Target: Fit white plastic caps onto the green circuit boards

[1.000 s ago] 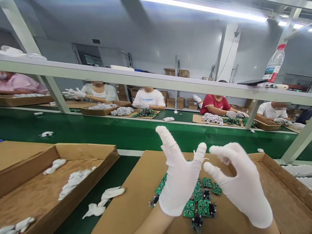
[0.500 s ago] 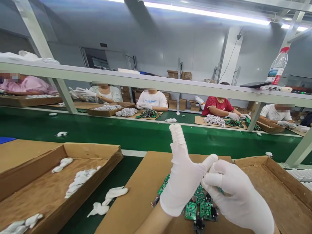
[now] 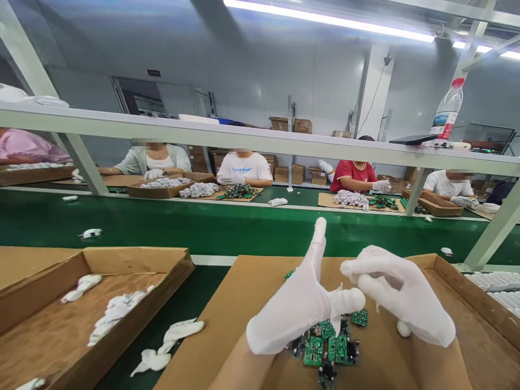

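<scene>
Head | left hand (image 3: 298, 309) fingers spread | right hand (image 3: 400, 300) pinching white cotton glove (image 3: 343, 299)

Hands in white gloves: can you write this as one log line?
left hand: open, thumb pinched | right hand: grips left glove thumb tip | below: green circuit boards on cardboard

Colour rundown: both hands are in plain white cloth gloves, left hand (image 3: 298, 306) and right hand (image 3: 400, 300) alike. Under them sits a small pile of bright green circuit boards (image 3: 329, 346) with black parts and little white markings. That pile lies on a flat tan-brown cardboard sheet (image 3: 235, 319). The shallow brown cardboard tray (image 3: 134, 257) on the left has white glove pieces (image 3: 117, 306) scattered in it. The conveyor belt (image 3: 227, 225) is deep green. Across it, one person wears a red T-shirt (image 3: 351, 173). The clear plastic bottle (image 3: 446, 111) up on the pale grey shelf has a red cap and a red-and-white label.
</scene>
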The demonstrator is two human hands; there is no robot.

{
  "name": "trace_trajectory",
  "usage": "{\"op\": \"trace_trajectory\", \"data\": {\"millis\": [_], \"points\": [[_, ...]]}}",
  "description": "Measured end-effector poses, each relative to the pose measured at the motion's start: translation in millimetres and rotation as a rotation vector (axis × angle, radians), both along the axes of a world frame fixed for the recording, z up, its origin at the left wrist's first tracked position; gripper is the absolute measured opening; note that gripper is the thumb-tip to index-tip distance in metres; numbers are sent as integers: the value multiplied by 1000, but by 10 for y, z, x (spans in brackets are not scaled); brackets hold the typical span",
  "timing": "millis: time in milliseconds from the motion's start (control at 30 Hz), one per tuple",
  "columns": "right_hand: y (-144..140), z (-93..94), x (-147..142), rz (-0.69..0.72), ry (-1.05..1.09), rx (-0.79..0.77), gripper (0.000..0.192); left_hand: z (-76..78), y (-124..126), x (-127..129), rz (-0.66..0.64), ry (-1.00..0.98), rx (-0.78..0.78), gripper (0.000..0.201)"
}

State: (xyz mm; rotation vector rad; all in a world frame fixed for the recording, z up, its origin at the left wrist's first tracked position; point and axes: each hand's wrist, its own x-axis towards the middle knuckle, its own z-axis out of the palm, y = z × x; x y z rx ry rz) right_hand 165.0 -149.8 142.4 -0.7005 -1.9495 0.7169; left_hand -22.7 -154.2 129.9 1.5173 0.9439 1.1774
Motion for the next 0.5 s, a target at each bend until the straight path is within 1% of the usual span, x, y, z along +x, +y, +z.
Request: {"op": "trace_trajectory", "data": {"millis": [67, 133, 233, 300, 400, 433, 500], "points": [[4, -22, 1, 69, -68, 24, 22, -5, -8, -12, -55, 38, -27, 122], [8, -43, -10, 99, -97, 19, 20, -4, -19, -16, -99, 52, -38, 120], [20, -65, -56, 118, -58, -55, 13, 0, -36, -12, -123, 40, -29, 117], [32, -73, -86, 209, -4, -125, 11, -3, -41, -12, -145, 34, -29, 117], [47, -86, -106, 363, 60, -215, 10, -24, -37, -24, -214, 46, -69, 120], [49, -92, -107, 389, 66, -223, 11, -36, -35, -29, -238, 60, -86, 120], [47, -104, -110, 391, 65, -205, 12, -63, -35, -30, -262, 99, -101, 119]]}}
